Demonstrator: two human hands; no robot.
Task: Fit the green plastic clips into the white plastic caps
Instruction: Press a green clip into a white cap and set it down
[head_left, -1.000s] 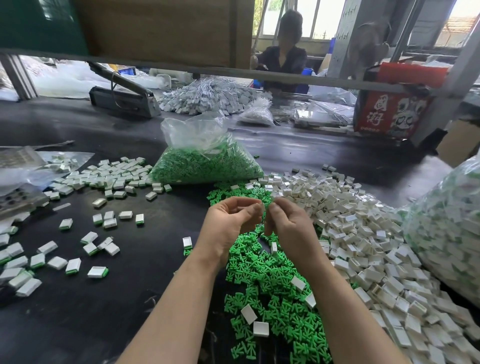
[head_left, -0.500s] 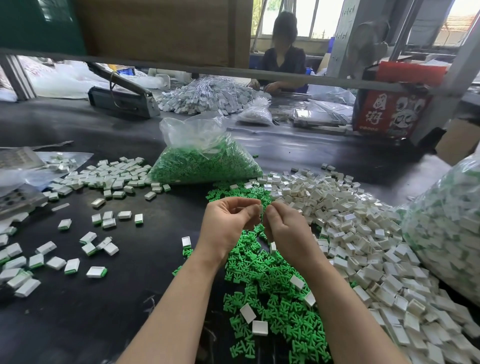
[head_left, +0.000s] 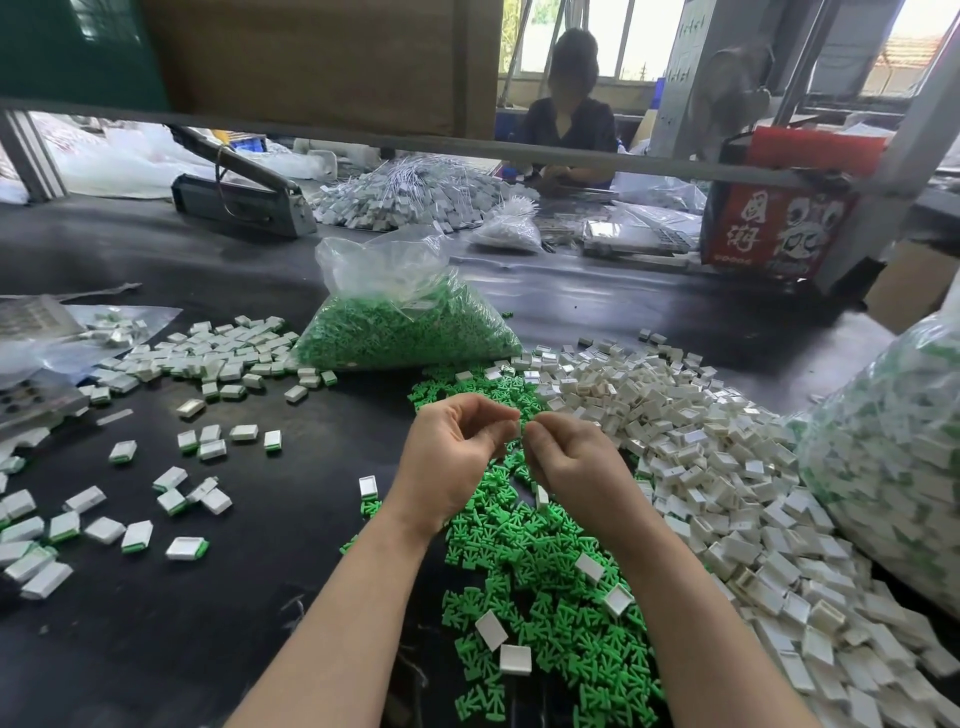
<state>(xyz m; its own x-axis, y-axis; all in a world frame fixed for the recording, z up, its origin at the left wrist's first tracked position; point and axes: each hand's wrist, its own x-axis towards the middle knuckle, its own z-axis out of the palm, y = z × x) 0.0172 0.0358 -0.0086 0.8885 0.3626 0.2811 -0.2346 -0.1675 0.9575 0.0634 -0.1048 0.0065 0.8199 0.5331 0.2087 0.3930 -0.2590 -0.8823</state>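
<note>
My left hand and my right hand meet fingertip to fingertip above a loose pile of green clips on the black table. Both have curled fingers and pinch a small piece between them. The fingers hide most of that piece. A big heap of white caps lies just to the right of my hands. A few white caps sit on top of the green pile.
A clear bag of green clips stands behind my hands. Fitted caps lie scattered at left. A large filled bag bulges at right. Across the table are a person, a red box and a grey sealer.
Both hands have stayed together over the green pile, shifting only slightly while the fingers work at the small piece.
</note>
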